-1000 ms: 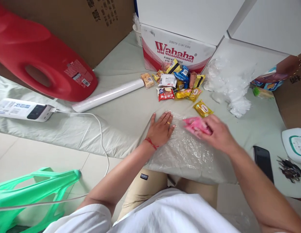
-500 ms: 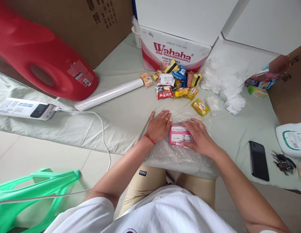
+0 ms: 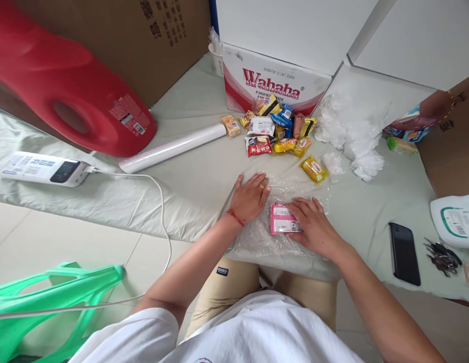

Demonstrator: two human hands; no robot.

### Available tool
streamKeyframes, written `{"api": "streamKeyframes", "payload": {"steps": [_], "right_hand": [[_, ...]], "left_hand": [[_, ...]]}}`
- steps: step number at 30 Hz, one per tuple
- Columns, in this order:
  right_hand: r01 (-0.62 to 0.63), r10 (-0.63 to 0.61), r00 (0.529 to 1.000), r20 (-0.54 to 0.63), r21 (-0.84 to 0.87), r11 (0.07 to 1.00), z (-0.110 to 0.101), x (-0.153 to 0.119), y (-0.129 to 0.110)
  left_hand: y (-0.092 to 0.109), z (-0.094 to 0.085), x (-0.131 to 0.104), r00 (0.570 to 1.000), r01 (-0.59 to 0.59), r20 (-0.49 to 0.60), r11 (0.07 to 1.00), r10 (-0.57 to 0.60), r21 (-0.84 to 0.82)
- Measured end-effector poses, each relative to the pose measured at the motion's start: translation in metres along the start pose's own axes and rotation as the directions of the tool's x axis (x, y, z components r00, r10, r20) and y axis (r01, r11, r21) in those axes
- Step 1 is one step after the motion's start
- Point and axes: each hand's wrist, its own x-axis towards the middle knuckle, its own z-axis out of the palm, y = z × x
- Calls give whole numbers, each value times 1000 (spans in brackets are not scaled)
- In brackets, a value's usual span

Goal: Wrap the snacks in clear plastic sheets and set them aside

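A pink packet with white labels (image 3: 282,220) lies on a sheet of clear plastic film (image 3: 257,241) near the front edge of the cloth-covered surface. My right hand (image 3: 312,222) covers the packet's right end, its fingers bent over the top and the thumb along the near side. To the left, my left hand (image 3: 250,197) rests flat on the film's left part, fingers spread, not touching the packet. A yellow snack packet (image 3: 314,169) lies just beyond the film, with a pile of wrapped snacks (image 3: 281,119) behind it.
A white roll (image 3: 174,148) lies left of the snacks, by a large red jug (image 3: 106,116). A power bank (image 3: 41,169) trails a white cable. Crumpled plastic (image 3: 355,131) sits back right. A phone (image 3: 404,253), keys (image 3: 444,256) and a white bottle (image 3: 455,219) are at right.
The pink packet has shifted slightly right and towards me, lying flatter, with my right hand now further over its right end. My left hand has stayed nearly in place.
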Motion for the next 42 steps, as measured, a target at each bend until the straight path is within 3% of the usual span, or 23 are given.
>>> {"api": "streamKeyframes", "payload": {"steps": [11,18,27,37,42], "right_hand": [[19,-15,996,-89,54,998,-18,17,15],[-59,58,998,17,22,998,1,41,11],[-151,152,988,-23,42,988,2,36,10],[17,-18,999,-35,-23,1000,-7,36,7],[1,0,999,32,-11,1000,0,40,10]], "left_hand": [[-1,-4,0,999,50,18,994,-48,-101],[0,-2,1,998,60,9,994,-60,-86],[-1,0,2,999,44,-15,996,-45,-75],[-2,2,2,999,36,-36,995,-39,-89],[-1,3,2,998,38,-46,995,-42,-91]]}}
